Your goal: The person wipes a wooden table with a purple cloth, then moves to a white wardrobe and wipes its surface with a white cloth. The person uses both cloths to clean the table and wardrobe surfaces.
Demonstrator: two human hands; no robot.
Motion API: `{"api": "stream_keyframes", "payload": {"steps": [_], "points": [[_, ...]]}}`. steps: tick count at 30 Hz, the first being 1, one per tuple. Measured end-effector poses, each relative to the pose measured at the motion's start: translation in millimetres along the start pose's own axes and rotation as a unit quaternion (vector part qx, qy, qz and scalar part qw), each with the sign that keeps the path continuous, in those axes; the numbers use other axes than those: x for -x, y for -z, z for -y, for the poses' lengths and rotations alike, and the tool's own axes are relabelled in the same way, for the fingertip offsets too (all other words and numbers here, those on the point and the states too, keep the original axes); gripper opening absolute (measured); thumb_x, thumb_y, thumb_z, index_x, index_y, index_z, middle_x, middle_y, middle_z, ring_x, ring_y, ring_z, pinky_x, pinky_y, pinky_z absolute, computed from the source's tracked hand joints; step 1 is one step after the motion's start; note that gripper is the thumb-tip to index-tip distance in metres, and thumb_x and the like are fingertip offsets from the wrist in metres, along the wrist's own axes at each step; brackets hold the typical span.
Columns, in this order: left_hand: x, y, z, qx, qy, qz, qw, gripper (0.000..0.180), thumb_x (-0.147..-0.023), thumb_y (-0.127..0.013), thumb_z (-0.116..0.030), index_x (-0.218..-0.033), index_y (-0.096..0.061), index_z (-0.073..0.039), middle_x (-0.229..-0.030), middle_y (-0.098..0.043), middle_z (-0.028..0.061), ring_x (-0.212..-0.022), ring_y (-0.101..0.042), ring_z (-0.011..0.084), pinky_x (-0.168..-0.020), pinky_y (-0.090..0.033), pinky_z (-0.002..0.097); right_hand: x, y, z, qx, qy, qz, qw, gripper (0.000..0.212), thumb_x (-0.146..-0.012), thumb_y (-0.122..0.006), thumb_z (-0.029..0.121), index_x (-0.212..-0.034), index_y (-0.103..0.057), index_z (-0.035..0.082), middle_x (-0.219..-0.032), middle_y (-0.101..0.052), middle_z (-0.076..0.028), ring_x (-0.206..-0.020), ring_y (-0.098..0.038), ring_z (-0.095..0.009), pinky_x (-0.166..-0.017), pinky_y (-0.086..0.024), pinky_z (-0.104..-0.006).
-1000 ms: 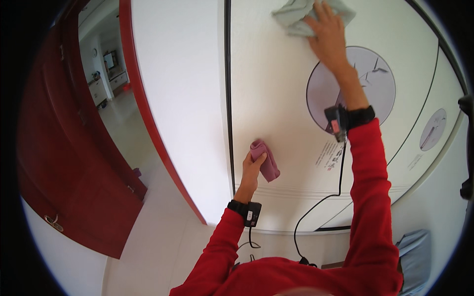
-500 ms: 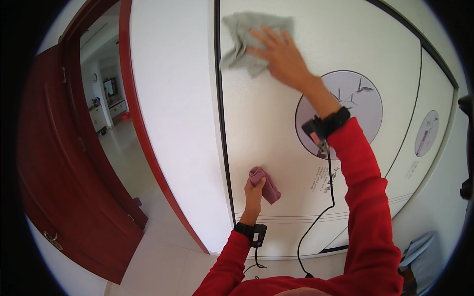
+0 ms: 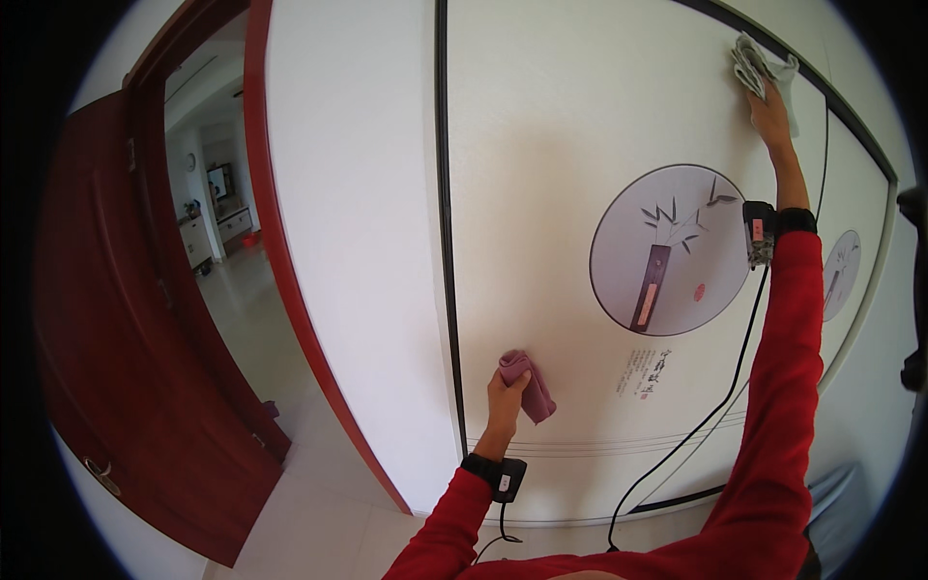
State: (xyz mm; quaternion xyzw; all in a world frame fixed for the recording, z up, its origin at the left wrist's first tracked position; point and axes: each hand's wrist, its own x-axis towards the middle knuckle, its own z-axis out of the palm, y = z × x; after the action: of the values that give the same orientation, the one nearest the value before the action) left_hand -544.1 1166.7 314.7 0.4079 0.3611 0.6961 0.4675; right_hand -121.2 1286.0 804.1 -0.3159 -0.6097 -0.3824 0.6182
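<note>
My right hand (image 3: 770,118) is stretched far up and to the right, gripping a crumpled grey cloth (image 3: 752,68). That cloth lies against the upper right part of a cream sliding door panel (image 3: 532,242), close to its dark top rail. Low and left of the panel's middle, my left hand (image 3: 501,411) is closed around a folded mauve cloth (image 3: 538,398). Some of the left fingers are hidden behind it. A round bamboo picture (image 3: 667,246) decorates the panel between the two hands.
A dark vertical frame strip (image 3: 445,232) edges the panel beside a white wall (image 3: 348,213). At the left, a dark red door (image 3: 145,329) stands ajar onto another room. Black cables (image 3: 677,445) hang from my wrist devices. Blue-grey fabric (image 3: 839,507) sits at the lower right.
My right hand has swept the grey cloth from the panel's upper left across to its upper right. My left hand keeps the mauve cloth, slightly lower in view.
</note>
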Motion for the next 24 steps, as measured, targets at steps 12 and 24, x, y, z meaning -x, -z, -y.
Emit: {"api": "stream_keyframes", "payload": {"steps": [12, 24], "points": [[1, -3, 3, 0.019, -0.02, -0.018, 0.999, 0.034, -0.086, -0.063, -0.01, -0.119, -0.056, -0.003, -0.108, -0.061, 0.0043, -0.098, -0.057, 0.0141, -0.085, -0.045, 0.0281, -36, -99, 252, 0.124, -0.055, 0.07, 0.988, 0.044, -0.075, -0.06, 0.012, -0.119, -0.059, 0.015, -0.135, -0.044, -0.02, -0.127, -0.039, -0.04, -0.101, -0.033, -0.0529], [0, -3, 0, 0.011, 0.005, -0.022, 1.0, 0.036, -0.086, -0.061, -0.006, -0.121, -0.055, -0.001, -0.109, -0.061, 0.0066, -0.099, -0.058, 0.0155, -0.085, -0.046, 0.0283, 70, -135, 371, 0.002, 0.252, 0.044, 0.967, 0.043, -0.071, -0.057, 0.0, -0.112, -0.062, 0.012, -0.138, -0.043, -0.016, -0.13, -0.036, -0.036, -0.106, -0.027, -0.0544]]}}
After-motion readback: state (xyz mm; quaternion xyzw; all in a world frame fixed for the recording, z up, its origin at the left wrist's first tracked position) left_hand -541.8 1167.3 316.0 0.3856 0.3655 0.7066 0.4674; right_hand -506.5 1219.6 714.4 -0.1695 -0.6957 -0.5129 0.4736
